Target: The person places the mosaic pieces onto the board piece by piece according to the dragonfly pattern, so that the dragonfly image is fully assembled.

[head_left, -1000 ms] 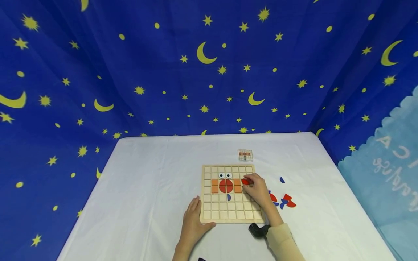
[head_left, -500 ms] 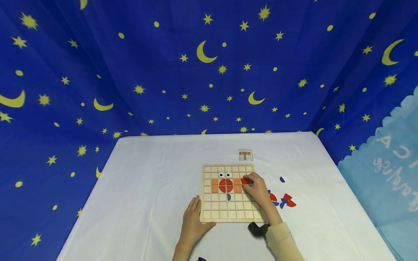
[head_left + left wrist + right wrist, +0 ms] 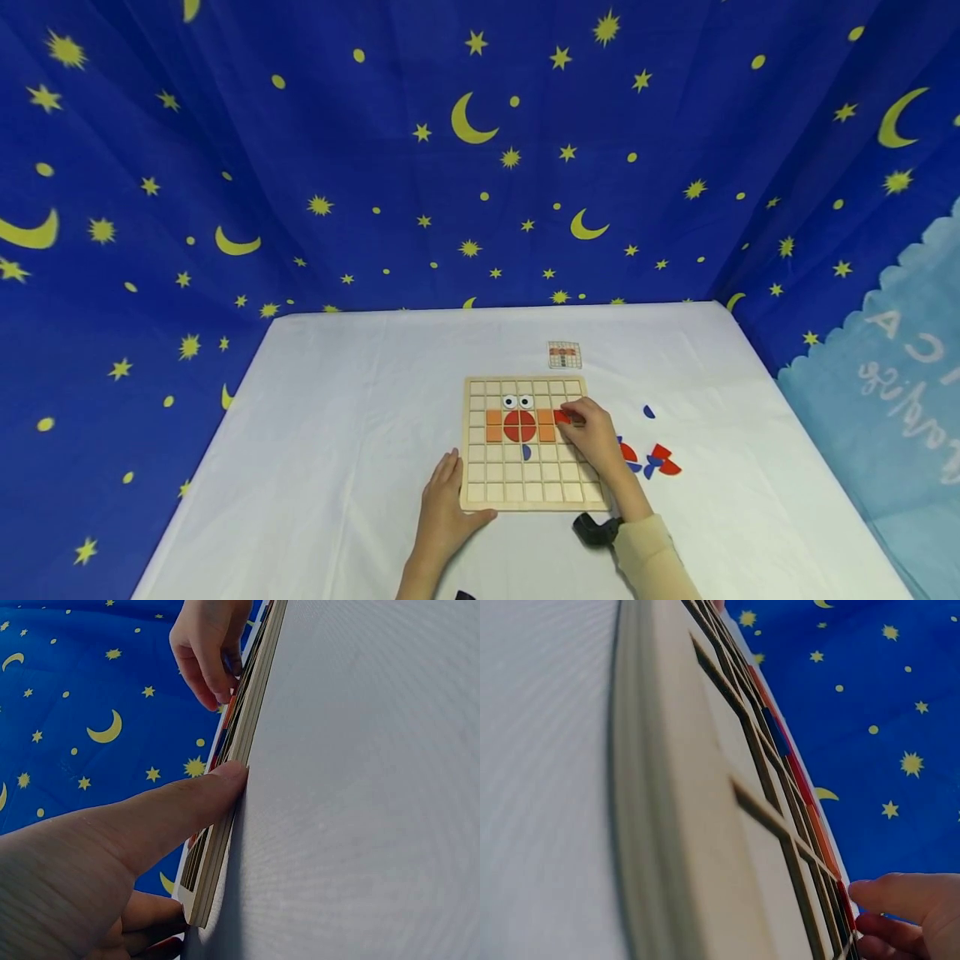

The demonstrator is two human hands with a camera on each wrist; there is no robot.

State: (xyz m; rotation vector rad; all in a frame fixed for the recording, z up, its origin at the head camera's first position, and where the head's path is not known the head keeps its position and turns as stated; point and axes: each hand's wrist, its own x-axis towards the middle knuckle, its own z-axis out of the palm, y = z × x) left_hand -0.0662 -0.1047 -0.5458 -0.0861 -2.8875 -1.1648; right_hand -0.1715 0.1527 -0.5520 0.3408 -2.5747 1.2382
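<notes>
A square wooden grid board lies on the white table. My left hand rests at its near left corner, fingers along the left side and straight thumb against the near edge. At the board's right side, my right hand pinches a small red piece between thumb and fingertips, low over a cell; its exact shape is partly hidden. Set in the board are two eye pieces, a red disc made of quarter pieces, orange squares on both sides and a blue half-round piece.
Behind the board lies a small pattern card. Loose red pieces and blue ones lie right of the board, with a single blue piece farther back. A black device sits by the right wrist. A starry blue curtain surrounds the table.
Almost nothing differs. The right hand's fingers shift only slightly at the red piece, while the left hand and the board stay in place.
</notes>
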